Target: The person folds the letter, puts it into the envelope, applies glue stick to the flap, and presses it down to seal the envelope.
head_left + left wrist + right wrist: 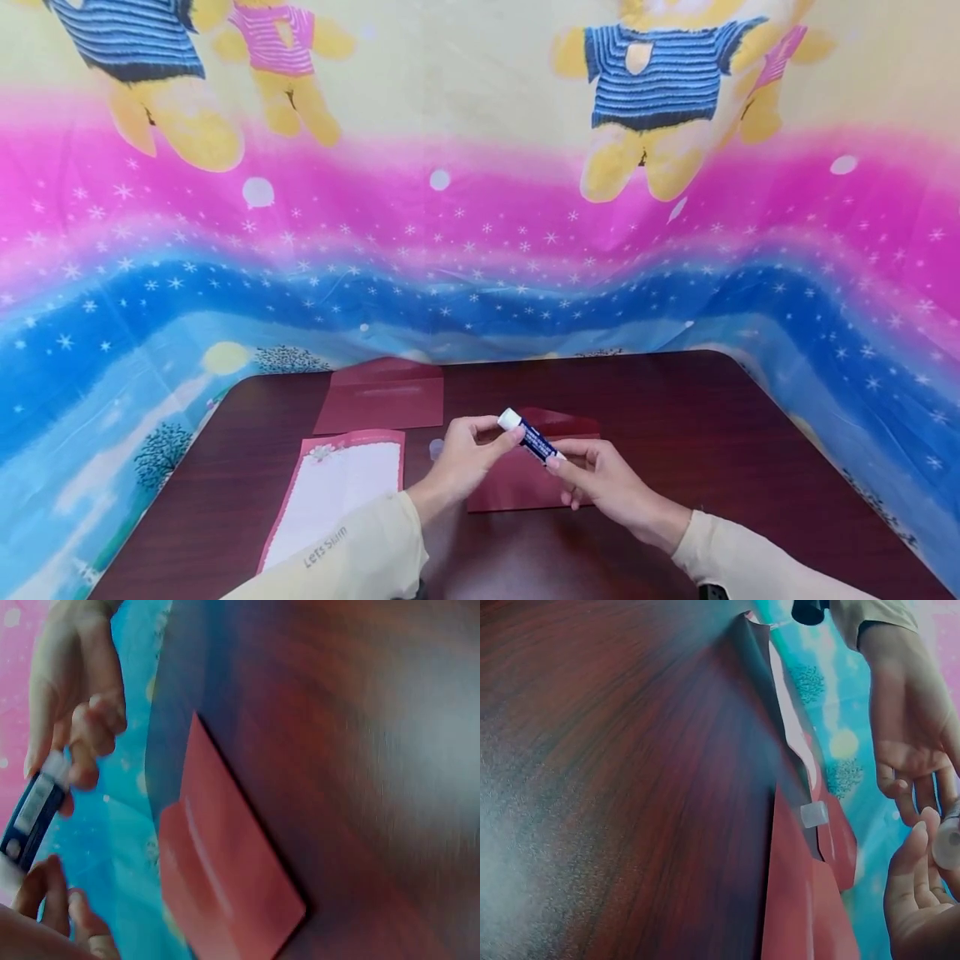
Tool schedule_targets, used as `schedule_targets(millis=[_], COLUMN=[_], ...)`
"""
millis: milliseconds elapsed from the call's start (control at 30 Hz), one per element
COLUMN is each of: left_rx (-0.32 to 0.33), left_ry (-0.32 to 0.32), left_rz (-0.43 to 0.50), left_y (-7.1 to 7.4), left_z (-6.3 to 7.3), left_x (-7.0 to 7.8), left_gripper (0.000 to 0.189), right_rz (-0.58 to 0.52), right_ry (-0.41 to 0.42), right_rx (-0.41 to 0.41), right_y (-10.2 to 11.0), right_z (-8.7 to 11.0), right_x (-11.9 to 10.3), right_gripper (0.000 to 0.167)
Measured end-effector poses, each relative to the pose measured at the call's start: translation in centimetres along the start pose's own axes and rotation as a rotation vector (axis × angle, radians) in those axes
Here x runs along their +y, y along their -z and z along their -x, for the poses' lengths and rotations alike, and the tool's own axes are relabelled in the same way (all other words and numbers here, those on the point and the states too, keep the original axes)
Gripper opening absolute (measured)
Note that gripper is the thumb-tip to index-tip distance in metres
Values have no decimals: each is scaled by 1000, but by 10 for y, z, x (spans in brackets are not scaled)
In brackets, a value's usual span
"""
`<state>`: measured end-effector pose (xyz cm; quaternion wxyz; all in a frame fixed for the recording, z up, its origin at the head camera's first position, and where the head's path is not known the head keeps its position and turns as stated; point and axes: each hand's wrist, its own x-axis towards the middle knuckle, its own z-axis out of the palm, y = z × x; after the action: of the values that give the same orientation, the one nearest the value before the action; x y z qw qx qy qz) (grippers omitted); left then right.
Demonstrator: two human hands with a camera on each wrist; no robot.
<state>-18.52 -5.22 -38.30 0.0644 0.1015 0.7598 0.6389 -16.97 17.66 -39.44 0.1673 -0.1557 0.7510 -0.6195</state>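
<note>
A glue stick (537, 440) with a dark blue label and a white end is held slantwise between both hands, above the table. My left hand (468, 458) pinches it near the white upper end. At its lower end, the fingertips of my right hand (611, 483) grip it. Below the hands lies a red envelope (517, 487), its flap unfolded toward the back and partly covered by the hands. A small translucent cap (814, 814) stands on the table, just left of my left hand in the head view.
A second red envelope (390, 404) lies at the back left of the dark wooden table (675, 417). In front of it is a red-bordered white letter sheet (341, 496), partly hidden by the left sleeve. A printed cloth (480, 208) hangs behind the table and along its sides.
</note>
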Motion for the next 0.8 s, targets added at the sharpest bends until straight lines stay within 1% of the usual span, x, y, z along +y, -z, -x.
schedule_targets(millis=[67, 133, 233, 267, 333, 400, 467, 533, 567, 633, 700, 767, 800], left_rx=[-20, -14, 31, 44, 51, 40, 10, -16, -24, -29, -23, -10, -4], left_ry=[-17, -23, -1, 7, 35, 31, 22, -3, -24, -57, -92, -120, -125], left_rz=[-98, -215, -392, -467, -619, -780, -937, -1051, -1093, -1136, -1147, -1134, -1110], left_y=[7, 17, 33, 39, 49, 57, 62, 64, 65, 66, 66, 66, 66], left_z=[-5, -10, -18, -20, -25, -28, -30, -31, -31, -31, -31, -30, -29], left_x=[0, 0, -3, -5, -11, -18, -26, -33, -36, -41, -45, -46, -46], left_gripper=[38, 40, 39, 39, 40, 43, 47, 47, 44, 31, 18, 13, 12], right_rz=[8, 3, 6, 8, 6, 4, 1, 0, -1, 1, 4, 3, 2], right_ry=[4, -12, -33, -39, -49, -59, -68, -78, -82, -83, -76, -65, -58], right_rx=[-1, 3, 20, 24, 30, 33, 31, 28, 27, 22, 14, 6, 3], right_y=[2, 4, 7, 8, 9, 10, 10, 9, 9, 8, 7, 7, 7], right_z=[0, -1, -2, -2, -2, -2, -3, -3, -3, -3, -3, -2, -2], right_x=[1, 2, 5, 6, 8, 10, 11, 12, 12, 13, 13, 14, 14], right_gripper=[46, 47, 47, 47, 48, 48, 49, 51, 51, 51, 50, 48, 47])
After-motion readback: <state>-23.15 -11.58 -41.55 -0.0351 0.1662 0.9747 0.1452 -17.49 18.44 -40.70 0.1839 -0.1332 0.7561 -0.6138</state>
